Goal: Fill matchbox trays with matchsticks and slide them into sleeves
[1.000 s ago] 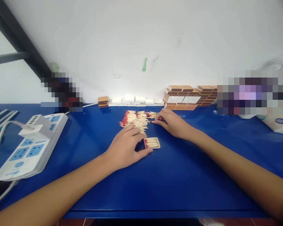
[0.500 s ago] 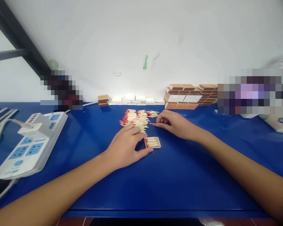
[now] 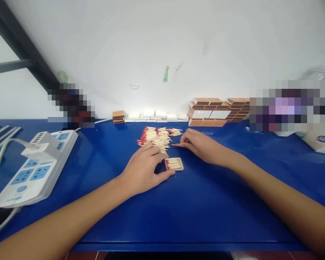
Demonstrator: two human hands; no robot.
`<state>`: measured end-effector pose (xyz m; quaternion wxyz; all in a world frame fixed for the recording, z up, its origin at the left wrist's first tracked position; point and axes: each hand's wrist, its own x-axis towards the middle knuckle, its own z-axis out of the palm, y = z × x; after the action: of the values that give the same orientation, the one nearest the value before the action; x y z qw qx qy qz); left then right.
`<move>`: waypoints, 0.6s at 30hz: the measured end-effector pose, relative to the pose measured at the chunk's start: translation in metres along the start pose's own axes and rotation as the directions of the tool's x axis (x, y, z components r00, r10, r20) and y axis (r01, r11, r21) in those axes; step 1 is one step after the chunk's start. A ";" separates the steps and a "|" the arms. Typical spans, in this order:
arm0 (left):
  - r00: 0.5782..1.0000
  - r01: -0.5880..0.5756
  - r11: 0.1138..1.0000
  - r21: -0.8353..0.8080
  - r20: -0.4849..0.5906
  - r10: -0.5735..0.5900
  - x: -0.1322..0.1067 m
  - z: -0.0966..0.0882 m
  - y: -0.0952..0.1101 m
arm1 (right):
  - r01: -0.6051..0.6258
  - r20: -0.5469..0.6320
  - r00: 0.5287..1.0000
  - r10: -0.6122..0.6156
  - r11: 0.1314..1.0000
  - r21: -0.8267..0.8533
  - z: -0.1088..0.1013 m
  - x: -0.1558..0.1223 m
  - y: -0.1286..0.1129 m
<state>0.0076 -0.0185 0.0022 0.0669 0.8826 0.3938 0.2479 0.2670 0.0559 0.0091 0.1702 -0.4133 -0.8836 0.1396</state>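
Note:
A small white matchbox tray with red-tipped matches lying in it rests on the blue tabletop. My left hand steadies it at its left end, thumb along the near side and fingers at the far side. Behind it spreads a loose pile of matches, partly hidden by my left fingers. Just right of the pile, my right hand pinches matches by their plain ends, red heads pointing left. How many are in the pinch I cannot make out.
Brown matchboxes are stacked against the wall at right, with white trays and a few brown boxes further left. A white power strip with cables lies at left. A packet sits at far right.
My right hand has shifted very slightly, and the red heads of the pinched matches now show more plainly. My left hand and the tray stay together; the view has tilted a little.

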 end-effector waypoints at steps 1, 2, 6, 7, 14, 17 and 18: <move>1.000 0.012 1.000 0.000 0.000 -0.012 0.000 0.000 0.000 | 0.005 0.003 1.000 -0.005 1.000 0.007 -0.004 -0.003 -0.003; 1.000 0.023 1.000 -0.001 0.000 -0.023 0.000 0.000 0.000 | 0.011 0.008 1.000 -0.011 1.000 0.015 -0.007 -0.006 -0.008; 0.999 0.039 0.999 0.000 -0.003 -0.039 0.001 -0.001 0.001 | 0.039 0.088 0.995 -0.043 0.999 0.036 -0.011 -0.019 -0.034; 0.999 0.041 0.999 -0.001 -0.003 -0.041 0.002 -0.001 0.001 | 0.052 0.113 0.992 -0.055 0.998 0.032 -0.008 -0.021 -0.040; 0.999 0.038 0.999 -0.014 0.008 -0.038 0.002 -0.001 0.000 | 0.129 0.128 0.984 -0.124 0.991 -0.032 0.002 -0.027 -0.057; 0.999 0.052 0.999 -0.013 0.013 -0.052 0.002 0.000 0.000 | 0.122 0.129 0.984 -0.119 0.992 -0.017 -0.004 -0.028 -0.048; 0.999 0.051 0.999 -0.015 0.014 -0.051 0.002 0.000 0.000 | 0.121 0.140 0.983 -0.120 0.993 0.002 -0.006 -0.028 -0.046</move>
<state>0.0083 -0.0168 0.0031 0.0826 0.8734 0.4138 0.2431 0.2553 0.0064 0.0268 0.1147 -0.3487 -0.9172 0.1549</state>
